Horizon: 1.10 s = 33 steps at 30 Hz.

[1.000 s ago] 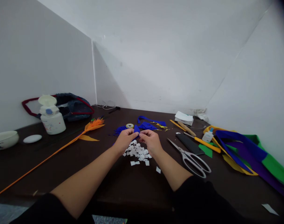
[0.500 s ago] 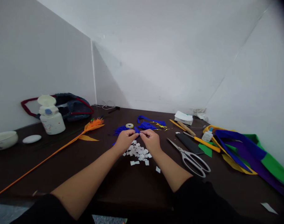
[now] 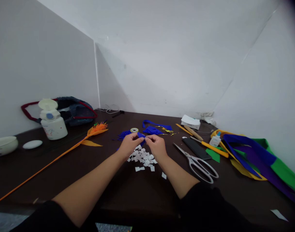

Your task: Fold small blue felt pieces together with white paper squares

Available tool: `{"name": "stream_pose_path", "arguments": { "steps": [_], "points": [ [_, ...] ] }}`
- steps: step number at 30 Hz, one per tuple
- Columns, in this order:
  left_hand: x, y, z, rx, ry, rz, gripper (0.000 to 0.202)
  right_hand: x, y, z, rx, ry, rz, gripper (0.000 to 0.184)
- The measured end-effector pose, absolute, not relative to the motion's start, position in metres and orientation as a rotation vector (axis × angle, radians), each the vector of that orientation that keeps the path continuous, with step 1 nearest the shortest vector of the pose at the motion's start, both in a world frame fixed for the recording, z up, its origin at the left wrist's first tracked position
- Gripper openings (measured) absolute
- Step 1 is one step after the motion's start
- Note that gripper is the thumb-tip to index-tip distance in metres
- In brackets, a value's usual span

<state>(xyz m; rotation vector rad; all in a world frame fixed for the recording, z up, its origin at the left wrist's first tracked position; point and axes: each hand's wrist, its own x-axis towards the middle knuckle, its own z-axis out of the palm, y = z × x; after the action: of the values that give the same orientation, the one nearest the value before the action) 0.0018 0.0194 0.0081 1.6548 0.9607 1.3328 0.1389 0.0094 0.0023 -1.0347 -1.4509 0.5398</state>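
Observation:
My left hand (image 3: 130, 145) and my right hand (image 3: 157, 145) meet over the middle of the dark table. Thumbs and fingers of both are pinched on a small piece of blue crepe paper (image 3: 140, 135), its tip showing between them. Just below lies a loose pile of small white paper squares (image 3: 141, 156). Behind my left hand are a heap of blue fringe (image 3: 124, 135) and a roll of tape (image 3: 134, 130). Farther back, beyond my right hand, rest cut blue paper pieces (image 3: 152, 130) with thin yellow strands (image 3: 167, 129). My fingers partly hide the held piece.
Scissors (image 3: 199, 163) lie right of my right arm, near a black flat object (image 3: 196, 148), a yellow cutter (image 3: 215, 149), a glue bottle (image 3: 215, 140) and coloured sheets (image 3: 266, 158). Leftward are an orange paper flower (image 3: 97, 129), a white bottle (image 3: 54, 127) and a bowl (image 3: 4, 145).
The blue piece has tilted slightly between my fingers, and more of it shows beside my left hand. Both hands stay in nearly the same place.

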Motion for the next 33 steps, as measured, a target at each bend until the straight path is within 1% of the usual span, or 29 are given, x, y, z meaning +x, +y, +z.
{"name": "stream_pose_path", "arguments": {
  "steps": [4,10,13,17,23,33],
  "points": [
    [0.0012,0.0216,0.0066,1.673,1.012,1.345,0.024,0.138,0.0098,0.0006,-1.028,-1.465,0.518,0.02],
    [0.0027,0.0196,0.01,1.712,1.112,1.338,0.023,0.1359,0.0046,0.0046,-1.07,-1.49,0.334,0.014],
    [0.0033,0.0178,0.0112,1.696,1.1,1.344,0.023,0.1355,0.0033,0.0059,-1.06,-1.485,0.301,0.013],
    [0.0027,0.018,0.0093,1.666,1.069,1.334,0.024,0.136,0.0039,0.0055,-1.041,-1.499,0.297,0.016],
    [0.0029,0.0189,0.0085,1.641,1.072,1.326,0.025,0.1362,0.0019,0.0074,-1.056,-1.587,0.146,0.017],
    [0.004,0.0226,0.003,1.611,1.095,1.329,0.029,0.1367,0.0027,0.0058,-1.131,-1.589,0.08,0.015]
  ]
}}
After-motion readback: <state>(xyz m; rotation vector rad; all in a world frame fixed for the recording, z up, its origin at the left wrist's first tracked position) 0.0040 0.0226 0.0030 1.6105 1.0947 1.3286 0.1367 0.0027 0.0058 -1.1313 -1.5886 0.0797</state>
